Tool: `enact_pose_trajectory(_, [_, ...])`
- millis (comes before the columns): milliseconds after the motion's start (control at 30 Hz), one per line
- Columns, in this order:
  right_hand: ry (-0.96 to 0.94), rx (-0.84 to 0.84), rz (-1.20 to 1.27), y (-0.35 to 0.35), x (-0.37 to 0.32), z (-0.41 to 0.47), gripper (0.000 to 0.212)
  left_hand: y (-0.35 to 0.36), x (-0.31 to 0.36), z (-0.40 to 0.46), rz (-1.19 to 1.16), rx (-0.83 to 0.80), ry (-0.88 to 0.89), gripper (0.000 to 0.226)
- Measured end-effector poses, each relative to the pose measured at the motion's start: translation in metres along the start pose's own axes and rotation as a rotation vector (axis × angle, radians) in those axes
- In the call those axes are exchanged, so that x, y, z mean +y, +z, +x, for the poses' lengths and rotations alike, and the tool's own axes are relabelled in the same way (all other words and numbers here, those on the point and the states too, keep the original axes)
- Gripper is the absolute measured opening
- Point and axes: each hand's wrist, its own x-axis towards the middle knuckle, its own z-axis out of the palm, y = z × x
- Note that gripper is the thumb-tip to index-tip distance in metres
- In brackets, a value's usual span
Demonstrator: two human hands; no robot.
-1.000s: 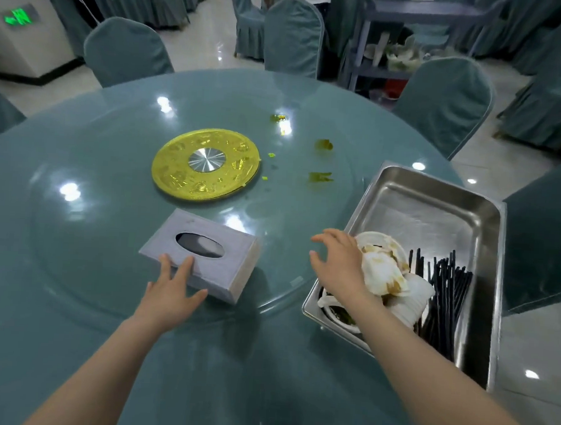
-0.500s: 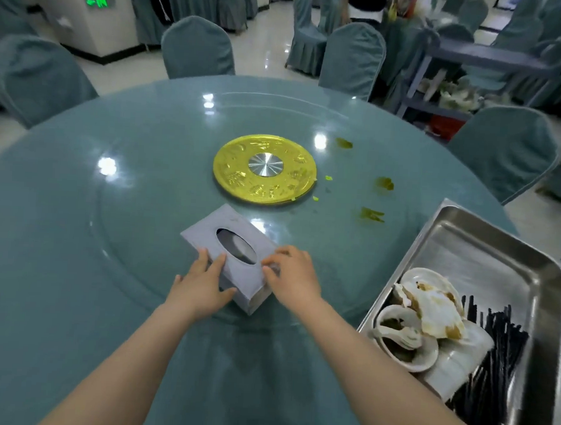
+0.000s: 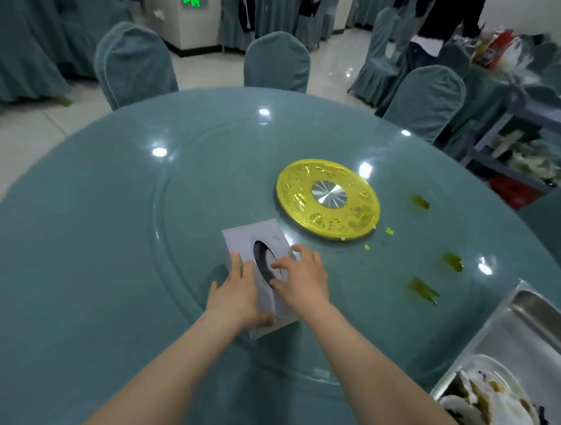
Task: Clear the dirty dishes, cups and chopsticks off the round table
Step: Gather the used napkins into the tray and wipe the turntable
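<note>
A grey tissue box (image 3: 243, 241) lies on the glass turntable of the round teal table (image 3: 75, 266). My left hand (image 3: 235, 296) grips its near left side. My right hand (image 3: 301, 280) rests on top of it, fingers at the dark oval slot. At the lower right edge a steel tray (image 3: 523, 335) holds dirty white dishes (image 3: 496, 409); dark chopsticks beside them are mostly cut off by the frame. Green food scraps (image 3: 423, 289) lie on the glass near the tray.
A gold disc (image 3: 360, 216) with a silver hub marks the turntable's centre. Teal-covered chairs (image 3: 277, 62) ring the far side. A grey cart (image 3: 517, 140) with items stands at the right. People stand at the back.
My right hand left the dishes in the tray and came onto the tissue box. The box has turned on the glass. My view swung left, pushing the tray to the corner.
</note>
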Motion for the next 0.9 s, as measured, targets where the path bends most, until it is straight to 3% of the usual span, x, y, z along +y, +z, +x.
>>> enact_pose_trajectory(133, [-0.052,-0.177,-0.158,0.004,-0.023,0.034,0.043,-0.009,-0.022,0.011,-0.024,0.010,-0.020,0.136])
enact_pose_trajectory(333, [-0.034,-0.305,-0.443,0.022,-0.055,0.072,0.050,-0.027,-0.044,0.024,0.012,-0.012,-0.019,0.139])
enact_pose_trajectory(433, [0.016,-0.279,-0.512,0.035,-0.068,0.087,0.043,-0.034,-0.053,0.031,0.014,-0.015,-0.015,0.139])
enact_pose_trajectory(633, [0.055,-0.172,-0.408,0.052,-0.085,0.105,0.033,-0.049,-0.072,0.045,0.032,-0.018,-0.005,0.140])
enact_pose_trajectory(900, [0.078,-0.143,-0.365,0.060,-0.095,0.118,0.032,-0.061,-0.090,0.058,0.040,-0.056,0.018,0.140])
